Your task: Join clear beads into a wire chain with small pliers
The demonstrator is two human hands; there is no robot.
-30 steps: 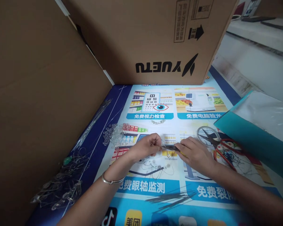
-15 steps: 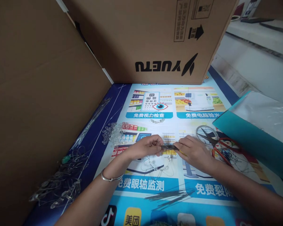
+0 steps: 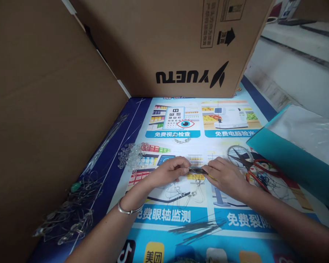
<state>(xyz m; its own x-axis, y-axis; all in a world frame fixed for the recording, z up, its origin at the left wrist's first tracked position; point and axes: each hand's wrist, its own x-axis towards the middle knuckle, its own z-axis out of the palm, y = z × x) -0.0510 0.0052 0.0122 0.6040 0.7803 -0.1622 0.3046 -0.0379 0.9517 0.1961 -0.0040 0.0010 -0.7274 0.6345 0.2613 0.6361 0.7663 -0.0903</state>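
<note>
Pliers (image 3: 196, 170) were held in the right hand (image 3: 225, 177), with the grip closed around the yellow handle (image 3: 212, 177). The grip of the left hand (image 3: 173, 171) was pinched together on fine wire (image 3: 191, 167) at the pliers' tip. A beaded strand (image 3: 193, 194) was seen over the worktop (image 3: 142, 233), at 7 o'clock from the pliers. Loose beads (image 3: 133, 155) were heaped at 10 o'clock from the left hand; red-handled scissors (image 3: 248, 165) were positioned at 2 o'clock from the right.

The printed bench (image 3: 197, 146) carried beaded wire (image 3: 193, 194) below the frame's centre, clear beads (image 3: 130, 156) left of centre, tangled wire (image 3: 70, 213) at lower left, dark strands (image 3: 199, 228) at bottom centre, with scissors (image 3: 248, 165) and a teal box (image 3: 298, 157) at right.
</note>
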